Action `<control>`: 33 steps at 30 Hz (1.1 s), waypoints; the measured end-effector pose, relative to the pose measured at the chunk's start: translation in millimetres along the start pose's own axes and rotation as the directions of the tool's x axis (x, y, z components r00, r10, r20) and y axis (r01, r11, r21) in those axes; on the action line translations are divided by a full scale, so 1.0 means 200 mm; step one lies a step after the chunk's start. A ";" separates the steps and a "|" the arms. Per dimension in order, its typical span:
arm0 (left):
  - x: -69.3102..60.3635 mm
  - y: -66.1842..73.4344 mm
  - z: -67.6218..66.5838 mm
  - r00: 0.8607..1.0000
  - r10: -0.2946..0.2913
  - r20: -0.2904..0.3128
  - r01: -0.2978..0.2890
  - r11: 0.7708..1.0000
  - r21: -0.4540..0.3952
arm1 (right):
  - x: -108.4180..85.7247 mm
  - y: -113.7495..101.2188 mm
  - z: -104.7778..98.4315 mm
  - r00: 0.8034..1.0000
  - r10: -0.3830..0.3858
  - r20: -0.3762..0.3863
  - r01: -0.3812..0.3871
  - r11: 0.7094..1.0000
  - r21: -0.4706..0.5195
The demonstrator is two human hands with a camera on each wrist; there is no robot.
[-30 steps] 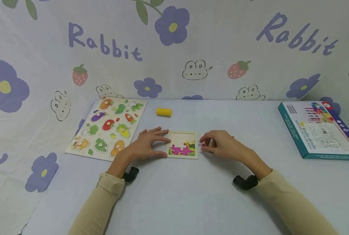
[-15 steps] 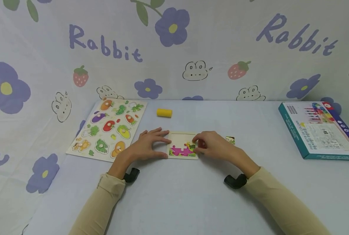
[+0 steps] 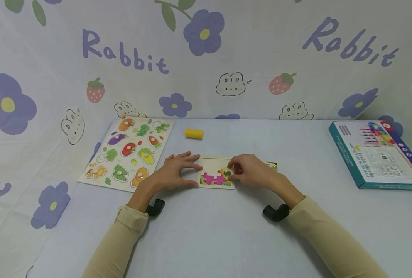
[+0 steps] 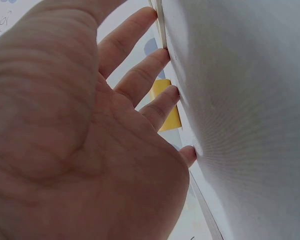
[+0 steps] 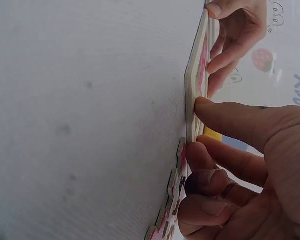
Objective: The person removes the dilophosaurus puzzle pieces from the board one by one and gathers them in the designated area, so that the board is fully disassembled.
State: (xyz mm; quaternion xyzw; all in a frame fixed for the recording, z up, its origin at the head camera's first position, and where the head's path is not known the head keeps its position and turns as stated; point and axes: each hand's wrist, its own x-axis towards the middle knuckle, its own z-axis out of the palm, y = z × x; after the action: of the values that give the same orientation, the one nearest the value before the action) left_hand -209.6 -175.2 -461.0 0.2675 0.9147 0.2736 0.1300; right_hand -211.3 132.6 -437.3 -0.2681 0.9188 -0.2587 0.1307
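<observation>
A small square wooden jigsaw puzzle (image 3: 215,186) lies flat on the table, its lower part filled with pink, green and yellow pieces and its upper part bare. My left hand (image 3: 172,172) rests at its left side, fingers spread and mostly straight, thumb and forefinger touching the edge. At the right edge, my right hand (image 3: 254,170) holds the puzzle with thumb and forefinger; its other fingers are curled. Whether a piece lies under these fingertips is hidden. Loose jigsaw pieces (image 5: 172,186) lie beside the right hand, mostly covered by it in the head view.
A vegetable peg board (image 3: 134,162) lies to the left, close to the left wrist. A yellow cylinder (image 3: 194,134) lies behind the puzzle. A flat teal-edged box (image 3: 383,154) is at the far right. A printed curtain (image 3: 261,46) hangs behind the table.
My right hand has moved left from the loose pieces to the puzzle's right edge, uncovering part of a loose piece. During the last half second it barely moves. My left hand stays put.
</observation>
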 end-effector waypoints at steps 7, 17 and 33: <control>0.00 0.01 0.00 1.000 0.001 -0.001 -0.001 1.000 0.000 | 0.00 0.01 0.00 1.000 -0.012 -0.012 0.013 1.000 0.019; 0.00 0.01 -0.01 1.000 0.001 0.003 -0.001 1.000 0.002 | 0.00 -0.01 -0.01 0.999 -0.017 -0.052 0.018 1.000 0.022; -0.01 0.02 -0.01 1.000 -0.008 0.010 0.008 1.000 0.006 | 0.01 -0.02 -0.01 0.996 0.015 -0.086 -0.007 0.995 0.101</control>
State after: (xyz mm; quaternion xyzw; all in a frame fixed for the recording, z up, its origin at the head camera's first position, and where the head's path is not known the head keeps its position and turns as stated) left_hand -207.7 -173.8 -456.5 0.2655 0.9159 0.2690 0.1351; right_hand -211.9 129.3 -433.3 -0.2448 0.9108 -0.3153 0.1057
